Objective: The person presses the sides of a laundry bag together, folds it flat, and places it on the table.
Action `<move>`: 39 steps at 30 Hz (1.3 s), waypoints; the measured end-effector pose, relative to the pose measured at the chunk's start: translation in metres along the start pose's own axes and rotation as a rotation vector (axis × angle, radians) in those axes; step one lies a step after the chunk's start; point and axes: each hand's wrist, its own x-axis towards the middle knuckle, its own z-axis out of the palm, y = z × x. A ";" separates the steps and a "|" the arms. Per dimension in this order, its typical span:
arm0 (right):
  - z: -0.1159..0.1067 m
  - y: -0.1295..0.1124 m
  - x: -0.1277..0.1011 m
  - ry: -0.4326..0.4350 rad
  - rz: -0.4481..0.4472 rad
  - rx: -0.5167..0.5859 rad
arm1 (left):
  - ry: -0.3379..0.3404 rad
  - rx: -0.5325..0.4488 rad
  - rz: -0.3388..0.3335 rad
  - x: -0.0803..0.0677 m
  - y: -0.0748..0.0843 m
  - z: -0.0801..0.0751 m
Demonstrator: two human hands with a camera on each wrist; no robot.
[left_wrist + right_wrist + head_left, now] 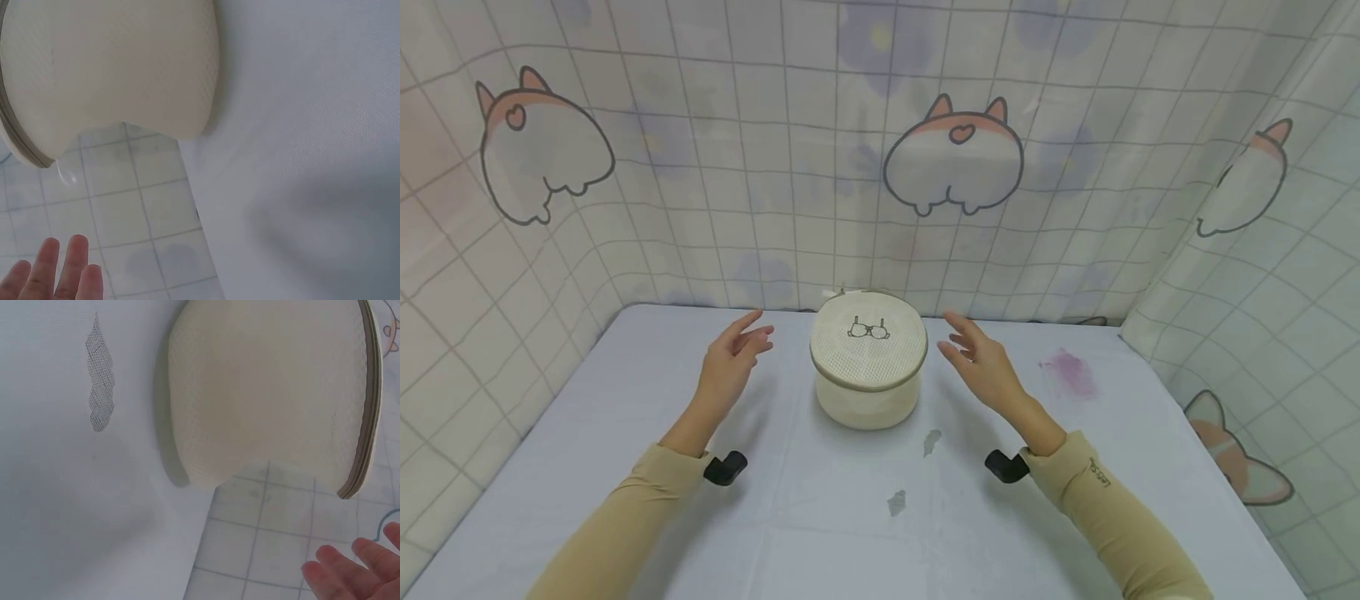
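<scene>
A round cream mesh laundry bag (868, 400) stands upright near the back edge of the table. Its lid bears a small drawing of a bra, and a zipper (373, 394) runs round the rim. My left hand (730, 367) hovers to the left of the bag, fingers relaxed and holding nothing; in the left wrist view its fingertips (75, 253) show at the bottom corner, apart from the bag. To the right of the bag my right hand (985, 367) is held in the air, fingers loosely extended, also with nothing in it.
The table (820, 517) wears a white cover with two grey worn patches (897, 502) in front of the bag and a pink stain (1071, 373) at the right. A checked curtain (737, 167) with cartoon animals encloses the back and sides.
</scene>
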 end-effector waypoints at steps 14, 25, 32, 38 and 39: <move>0.001 -0.004 0.014 0.018 0.116 0.198 | -0.053 -0.176 -0.017 0.008 0.005 0.008; 0.011 -0.001 0.015 -0.030 0.273 0.440 | -0.145 -0.233 -0.117 0.004 0.007 0.021; 0.016 -0.002 0.014 -0.038 0.337 0.494 | -0.146 -0.250 -0.142 0.004 0.011 0.027; 0.018 -0.004 0.015 -0.031 0.380 0.556 | -0.132 -0.281 -0.168 0.006 0.011 0.032; 0.018 -0.005 0.016 -0.031 0.384 0.564 | -0.132 -0.286 -0.171 0.007 0.012 0.033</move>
